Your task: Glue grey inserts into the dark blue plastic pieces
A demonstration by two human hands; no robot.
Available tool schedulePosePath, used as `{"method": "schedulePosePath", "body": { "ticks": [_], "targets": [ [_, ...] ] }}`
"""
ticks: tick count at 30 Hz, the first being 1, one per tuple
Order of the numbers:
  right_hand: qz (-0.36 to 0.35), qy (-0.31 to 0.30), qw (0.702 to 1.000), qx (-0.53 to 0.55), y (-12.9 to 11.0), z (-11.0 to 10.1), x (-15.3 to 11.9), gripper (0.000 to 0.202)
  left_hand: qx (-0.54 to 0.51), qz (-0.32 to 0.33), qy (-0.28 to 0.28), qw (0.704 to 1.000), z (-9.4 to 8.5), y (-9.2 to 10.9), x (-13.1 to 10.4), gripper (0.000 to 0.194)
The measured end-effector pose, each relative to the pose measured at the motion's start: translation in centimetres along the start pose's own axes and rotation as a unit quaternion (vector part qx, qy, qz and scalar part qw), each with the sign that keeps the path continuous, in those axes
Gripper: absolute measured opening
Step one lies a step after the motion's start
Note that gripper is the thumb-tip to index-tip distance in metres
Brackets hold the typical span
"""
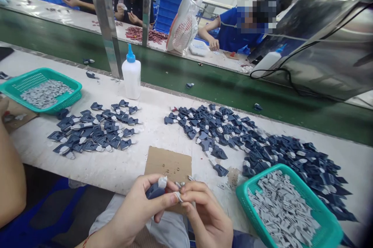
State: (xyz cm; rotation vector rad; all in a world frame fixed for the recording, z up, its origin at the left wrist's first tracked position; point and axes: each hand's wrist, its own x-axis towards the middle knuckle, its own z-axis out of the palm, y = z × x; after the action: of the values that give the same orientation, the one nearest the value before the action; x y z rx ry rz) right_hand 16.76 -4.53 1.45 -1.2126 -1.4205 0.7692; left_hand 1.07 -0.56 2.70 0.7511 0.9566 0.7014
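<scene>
My left hand is closed around a dark blue plastic part with a whitish tip, held above the table's near edge. In the fingertips of my right hand is a small light grey plastic piece, right against the left thumb. Both hands meet over a square of brown cardboard with small drops or bits on it. A few grey pieces lie by the right fingers. To the right stands a green basket full of similar grey pieces.
Dark blue parts lie in a left pile and a large right pile. A white bottle with a blue nozzle stands behind. Another green basket and a neighbour's arm are left. Beyond the green belt, several people work.
</scene>
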Motion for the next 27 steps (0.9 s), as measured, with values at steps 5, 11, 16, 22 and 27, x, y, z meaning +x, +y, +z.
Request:
{"method": "schedulePosePath", "body": {
  "ticks": [5, 11, 16, 22, 27],
  "targets": [
    [-0.007, -0.083, 0.989, -0.126, -0.9, -0.6, -0.2, 0.02, 0.195, 0.197, 0.021, 0.961, -1.6, -0.9, -0.7, 0.005],
    [0.037, -0.145, 0.977, -0.15, -1.5, 0.1, -0.3, 0.02, 0.358, 0.359, -0.012, 0.862, -3.4, -2.6, -1.8, 0.042],
    [0.041, -0.161, 0.973, -0.158, -1.7, 0.5, 0.3, 0.016, 0.36, 0.308, 0.023, 0.88, -4.0, -2.8, -2.2, 0.032],
    [0.024, -0.146, 0.956, -0.255, -0.9, 0.6, 1.8, 0.011, 0.18, 0.095, 0.09, 0.975, -5.4, -1.1, -2.4, 0.026],
    [0.039, -0.188, 0.94, -0.28, -0.5, 1.0, 2.4, 0.015, 0.142, 0.083, 0.084, 0.983, -6.4, -0.9, -2.4, 0.033]
  ]
}}
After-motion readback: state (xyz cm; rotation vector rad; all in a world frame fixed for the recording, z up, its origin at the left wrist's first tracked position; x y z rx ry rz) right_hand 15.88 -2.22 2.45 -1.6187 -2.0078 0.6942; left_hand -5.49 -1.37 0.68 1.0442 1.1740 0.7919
